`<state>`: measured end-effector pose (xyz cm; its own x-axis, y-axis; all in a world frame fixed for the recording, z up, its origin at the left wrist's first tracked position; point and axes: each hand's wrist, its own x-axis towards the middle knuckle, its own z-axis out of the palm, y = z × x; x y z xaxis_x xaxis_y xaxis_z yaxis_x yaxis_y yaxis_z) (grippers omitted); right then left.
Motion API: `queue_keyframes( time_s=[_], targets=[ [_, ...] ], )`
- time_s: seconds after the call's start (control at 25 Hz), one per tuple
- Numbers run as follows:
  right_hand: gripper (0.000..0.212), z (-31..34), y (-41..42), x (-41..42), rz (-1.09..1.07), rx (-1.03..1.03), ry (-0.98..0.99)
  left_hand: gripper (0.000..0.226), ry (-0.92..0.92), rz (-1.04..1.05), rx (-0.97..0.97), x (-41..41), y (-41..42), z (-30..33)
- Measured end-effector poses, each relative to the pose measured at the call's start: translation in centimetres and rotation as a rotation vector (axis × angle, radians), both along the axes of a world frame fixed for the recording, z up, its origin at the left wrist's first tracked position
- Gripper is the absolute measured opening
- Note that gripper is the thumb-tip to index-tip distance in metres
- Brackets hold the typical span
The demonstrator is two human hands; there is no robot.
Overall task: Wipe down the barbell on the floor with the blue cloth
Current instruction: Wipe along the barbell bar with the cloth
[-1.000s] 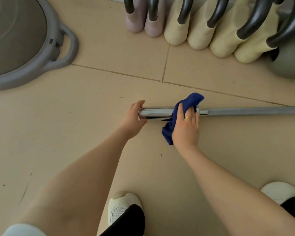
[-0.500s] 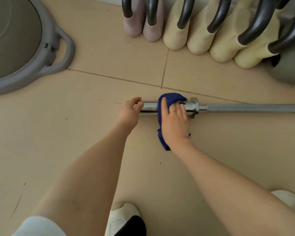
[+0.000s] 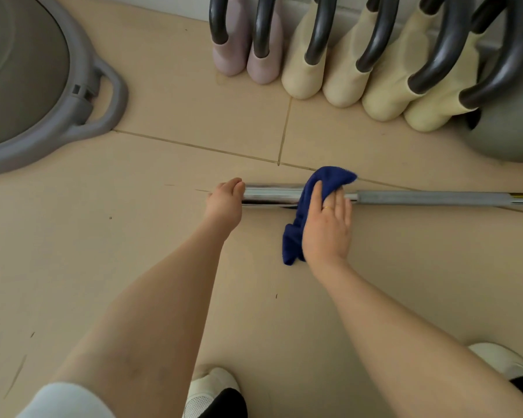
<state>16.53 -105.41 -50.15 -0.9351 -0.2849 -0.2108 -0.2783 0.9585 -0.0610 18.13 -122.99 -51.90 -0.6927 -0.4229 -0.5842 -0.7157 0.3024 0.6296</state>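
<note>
A steel barbell [image 3: 429, 198] lies across the beige tiled floor, its shiny chrome sleeve [image 3: 271, 194] at the left and the duller grey shaft running off the right edge. My left hand [image 3: 225, 205] is curled around the very end of the sleeve. The blue cloth [image 3: 308, 206] is draped over the bar where sleeve meets shaft, one tail trailing onto the floor toward me. My right hand [image 3: 328, 226] presses flat on the cloth, fingers over the bar, and hides the collar.
A row of pink and cream kettlebells [image 3: 338, 67] with dark handles stands along the far wall. A grey balance trainer dome [image 3: 52, 95] with a loop handle sits at the far left. A grey ball [image 3: 507, 137] is at the far right. My white shoes [image 3: 212, 390] are near the bottom.
My right hand slid the cloth left along the sleeve, then back right to the collar. My left hand has stayed on the sleeve's end.
</note>
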Motion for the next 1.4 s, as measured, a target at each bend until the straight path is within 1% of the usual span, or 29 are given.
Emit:
queue_keyframes(
  time_s=[0.08,0.12,0.16,0.2,0.24,0.28,0.32,0.36,0.4,0.44,0.48,0.52,0.56,0.6,0.64,0.72,0.76,0.84,0.88,0.92,0.96,1.0,1.04,1.12,1.2,1.24,1.28,1.36,1.4],
  targets=[
    [0.071,0.8,0.7,0.8,0.249,-0.086,0.019,0.034,-0.013,0.005,-0.046,-0.2,0.4,0.7],
    [0.067,1.2,1.7,0.2,0.34,-0.165,-0.005,0.035,-0.028,-0.001,-0.087,-0.3,0.6,1.0],
    [0.06,2.2,3.0,-0.9,0.284,-0.249,-0.115,0.036,-0.053,-0.016,-0.132,-0.4,0.9,1.2],
    [0.051,3.1,4.5,-1.8,0.131,-0.35,-0.237,0.035,-0.089,-0.059,-0.198,-0.5,1.3,1.6],
    [0.045,3.5,6.3,-3.0,-0.092,-0.459,-0.245,0.037,-0.084,-0.127,-0.287,-0.6,1.8,1.9],
    [0.042,4.0,8.3,-4.6,-0.343,-0.551,-0.145,0.043,-0.036,-0.218,-0.365,-0.8,2.8,2.5],
    [0.04,4.7,10.0,-5.9,-0.537,-0.6,-0.035,0.047,0.03,-0.322,-0.399,-1.1,3.9,2.9],
    [0.04,5.0,11.3,-6.8,-0.652,-0.597,0.066,0.049,0.089,-0.415,-0.379,-1.6,5.3,3.3],
    [0.042,4.9,12.1,-7.4,-0.69,-0.559,0.122,0.051,0.121,-0.493,-0.32,-2.3,6.7,3.7],
    [0.046,4.4,12.0,-7.6,-0.654,-0.514,0.122,0.057,0.105,-0.579,-0.265,-2.9,8.2,3.9],
    [0.046,3.8,11.2,-7.3,-0.561,-0.456,0.053,0.065,0.075,-0.662,-0.248,-3.3,9.7,3.8],
    [0.044,2.9,9.9,-6.5,-0.406,-0.391,-0.051,0.07,0.061,-0.736,-0.28,-3.3,11.1,3.5],
    [0.044,1.9,8.4,-5.3,-0.225,-0.337,-0.176,0.071,0.065,-0.783,-0.347,-3.2,12.3,3.0],
    [0.049,1.0,7.4,-4.1,-0.079,-0.282,-0.285,0.068,0.101,-0.783,-0.434,-3.1,13.2,2.5],
    [0.056,0.4,7.1,-3.6,0.033,-0.221,-0.333,0.065,0.13,-0.754,-0.499,-3.2,13.7,2.1],
    [0.061,0.2,9.4,-5.3,0.184,-0.125,-0.281,0.066,0.146,-0.672,-0.542,-3.7,13.8,1.8],
    [0.059,0.2,11.1,-6.6,0.203,-0.062,-0.243,0.069,0.131,-0.659,-0.551,-4.1,13.6,1.8],
    [0.051,0.1,13.2,-8.0,0.082,0.054,-0.11,0.07,0.089,-0.711,-0.564,-4.7,13.6,2.1],
    [0.045,0.0,12.7,-7.6,-0.021,0.053,-0.065,0.068,0.069,-0.723,-0.556,-4.7,13.7,2.3],
    [0.04,-0.2,11.3,-6.9,-0.078,0.02,-0.051,0.067,0.06,-0.713,-0.548,-4.6,13.9,2.5],
    [0.036,-0.2,9.7,-6.1,-0.073,-0.016,-0.069,0.065,0.055,-0.697,-0.55,-4.7,14.0,2.5],
    [0.037,-0.4,8.4,-5.3,-0.018,-0.05,-0.093,0.063,0.059,-0.686,-0.561,-4.7,14.1,2.5],
    [0.042,-0.4,8.0,-4.9,0.068,-0.084,-0.114,0.06,0.063,-0.687,-0.576,-4.6,14.2,2.5],
    [0.049,-0.1,9.3,-6.1,0.245,-0.094,-0.177,0.057,0.075,-0.706,-0.594,-4.5,14.2,2.7],
    [0.039,0.1,12.0,-7.7,0.307,-0.043,-0.154,0.056,0.047,-0.717,-0.583,-4.8,14.1,2.9],
    [0.032,0.1,13.4,-8.2,0.269,-0.031,-0.118,0.056,0.031,-0.724,-0.581,-4.9,14.1,3.0],
    [0.027,0.3,14.9,-8.5,0.183,-0.023,-0.094,0.055,0.024,-0.741,-0.59,-4.9,14.2,3.1],
    [0.022,0.6,17.3,-8.9,-0.072,-0.051,-0.062,0.052,0.021,-0.773,-0.632,-4.6,14.6,3.1],
    [0.022,0.5,17.6,-9.1,-0.166,-0.062,-0.045,0.051,0.022,-0.779,-0.65,-4.6,14.8,3.0]
  ],
)
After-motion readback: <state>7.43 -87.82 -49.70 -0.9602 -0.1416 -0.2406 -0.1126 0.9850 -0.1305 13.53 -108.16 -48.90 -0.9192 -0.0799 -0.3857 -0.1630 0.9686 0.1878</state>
